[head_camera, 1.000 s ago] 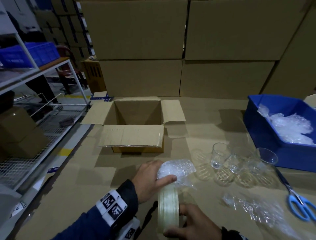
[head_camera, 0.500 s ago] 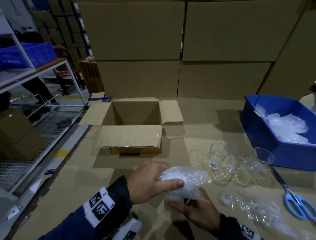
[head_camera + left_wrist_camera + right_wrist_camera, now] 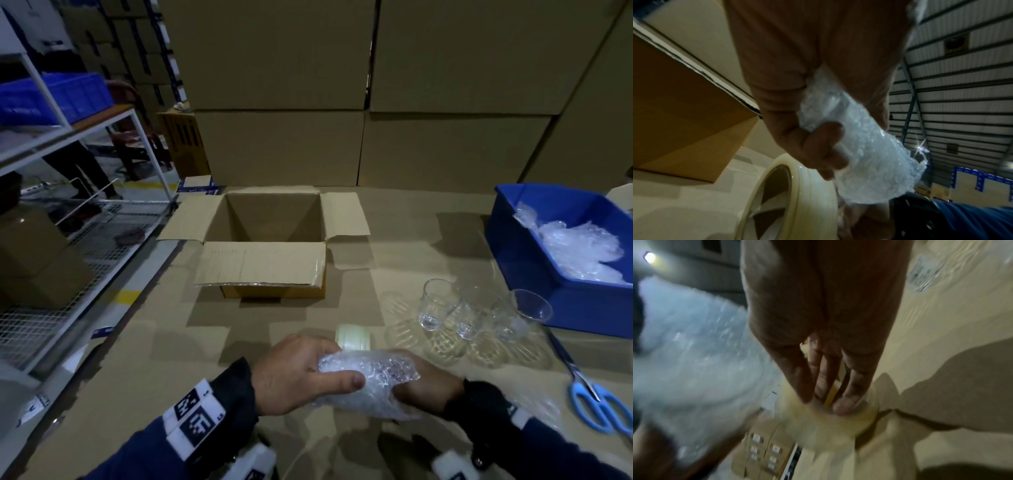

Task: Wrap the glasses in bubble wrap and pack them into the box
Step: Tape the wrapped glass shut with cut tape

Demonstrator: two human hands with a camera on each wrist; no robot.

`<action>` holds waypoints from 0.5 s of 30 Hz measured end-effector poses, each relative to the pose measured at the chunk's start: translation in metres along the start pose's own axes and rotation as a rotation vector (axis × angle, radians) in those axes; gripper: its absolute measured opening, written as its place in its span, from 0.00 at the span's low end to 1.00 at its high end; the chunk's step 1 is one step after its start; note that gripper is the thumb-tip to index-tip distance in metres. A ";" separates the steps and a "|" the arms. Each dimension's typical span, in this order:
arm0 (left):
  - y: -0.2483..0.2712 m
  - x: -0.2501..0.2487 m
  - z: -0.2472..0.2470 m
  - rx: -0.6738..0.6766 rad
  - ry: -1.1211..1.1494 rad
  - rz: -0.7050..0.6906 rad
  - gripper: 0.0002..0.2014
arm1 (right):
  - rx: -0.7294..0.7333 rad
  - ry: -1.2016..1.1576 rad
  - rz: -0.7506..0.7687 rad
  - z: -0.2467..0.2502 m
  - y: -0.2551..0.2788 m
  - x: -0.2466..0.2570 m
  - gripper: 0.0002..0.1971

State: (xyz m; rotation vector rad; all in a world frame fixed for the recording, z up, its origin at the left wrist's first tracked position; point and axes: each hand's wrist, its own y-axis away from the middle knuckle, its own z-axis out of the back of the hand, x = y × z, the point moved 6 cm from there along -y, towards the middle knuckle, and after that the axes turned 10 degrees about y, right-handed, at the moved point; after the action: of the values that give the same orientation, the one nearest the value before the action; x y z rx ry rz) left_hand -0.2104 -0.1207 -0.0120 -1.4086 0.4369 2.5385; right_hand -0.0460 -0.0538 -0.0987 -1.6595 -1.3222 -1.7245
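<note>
A glass rolled in bubble wrap [image 3: 370, 380] lies sideways above the table's near edge. My left hand [image 3: 329, 366] grips its left end, thumb on top; the left wrist view shows the left hand [image 3: 818, 142] curled round the bundle [image 3: 869, 154]. My right hand [image 3: 424, 383] is at the bundle's right end. In the blurred right wrist view the right hand [image 3: 828, 378] has straight fingers, their tips on a roll of clear tape [image 3: 838, 420]. The tape roll [image 3: 352, 337] stands just beyond the bundle. The open cardboard box [image 3: 267, 267] sits farther back.
Several bare glasses [image 3: 435, 305] stand right of the tape. A blue bin [image 3: 513, 246] with loose bubble wrap [image 3: 582, 246] is at the far right, blue scissors [image 3: 596, 407] in front of it. A wire rack [image 3: 85, 240] runs along the table's left side.
A second ago my right hand held the tape roll upright in front of the bundle. Now the roll stands beyond it, and the right hand has come to the bundle's right end.
</note>
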 end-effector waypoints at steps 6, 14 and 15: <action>0.000 -0.009 -0.007 0.032 -0.091 0.001 0.17 | -0.047 -0.078 -0.134 -0.009 -0.007 0.029 0.24; -0.003 -0.004 -0.024 0.107 -0.197 0.064 0.20 | -0.193 0.105 -0.232 -0.001 -0.027 0.053 0.14; -0.002 0.001 -0.027 0.122 -0.223 0.089 0.22 | -0.216 0.055 -0.222 0.005 -0.028 0.060 0.12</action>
State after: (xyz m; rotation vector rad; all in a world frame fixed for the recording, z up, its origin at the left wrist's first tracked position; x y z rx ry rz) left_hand -0.1889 -0.1289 -0.0268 -1.0718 0.6140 2.6486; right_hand -0.0785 -0.0180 -0.0532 -1.6138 -1.3797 -2.0915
